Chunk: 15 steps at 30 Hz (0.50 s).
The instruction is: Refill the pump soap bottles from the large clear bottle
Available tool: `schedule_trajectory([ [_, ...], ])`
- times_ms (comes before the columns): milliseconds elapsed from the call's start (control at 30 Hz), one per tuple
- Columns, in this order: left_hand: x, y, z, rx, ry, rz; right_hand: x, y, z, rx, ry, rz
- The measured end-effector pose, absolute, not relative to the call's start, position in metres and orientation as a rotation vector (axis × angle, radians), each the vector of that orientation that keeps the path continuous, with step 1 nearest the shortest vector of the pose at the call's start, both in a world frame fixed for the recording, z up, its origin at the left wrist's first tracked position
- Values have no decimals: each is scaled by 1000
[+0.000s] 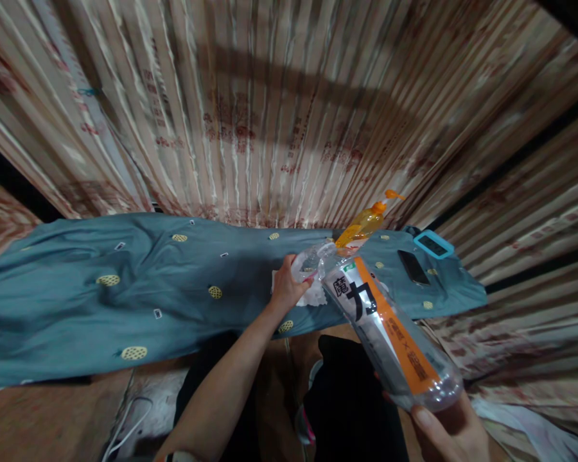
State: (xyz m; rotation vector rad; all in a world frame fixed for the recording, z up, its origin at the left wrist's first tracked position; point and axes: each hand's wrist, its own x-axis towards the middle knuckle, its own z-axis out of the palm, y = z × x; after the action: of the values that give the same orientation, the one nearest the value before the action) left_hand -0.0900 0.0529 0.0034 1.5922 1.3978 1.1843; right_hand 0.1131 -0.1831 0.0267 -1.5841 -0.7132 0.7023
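Note:
My right hand (443, 427) is closed around the base of a large clear plastic bottle (390, 333) with an orange and silver label. The bottle slants, its neck pointing up and left. My left hand (289, 282) grips a small clear plastic container (313, 260), whose exact kind I cannot make out. That container is right at the large bottle's neck; whether they touch is unclear. Just behind the neck, a pump bottle (361, 228) of yellow-orange liquid has an orange pump top. A white cloth or tissue (315, 296) lies below my left hand.
A green-blue sheet with a pineapple print (168, 282) covers the long surface. At its right end lie a dark phone (413, 267) and a blue-framed device (433, 244). Patterned curtains (250, 115) hang behind and at the right. A white cable (128, 427) lies at lower left.

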Motion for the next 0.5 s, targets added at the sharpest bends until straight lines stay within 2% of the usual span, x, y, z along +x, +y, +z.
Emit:
schedule_trajectory([
  [500,-90,55,4,1644,1432,1139,98,-180,47,-1542,-679,754],
])
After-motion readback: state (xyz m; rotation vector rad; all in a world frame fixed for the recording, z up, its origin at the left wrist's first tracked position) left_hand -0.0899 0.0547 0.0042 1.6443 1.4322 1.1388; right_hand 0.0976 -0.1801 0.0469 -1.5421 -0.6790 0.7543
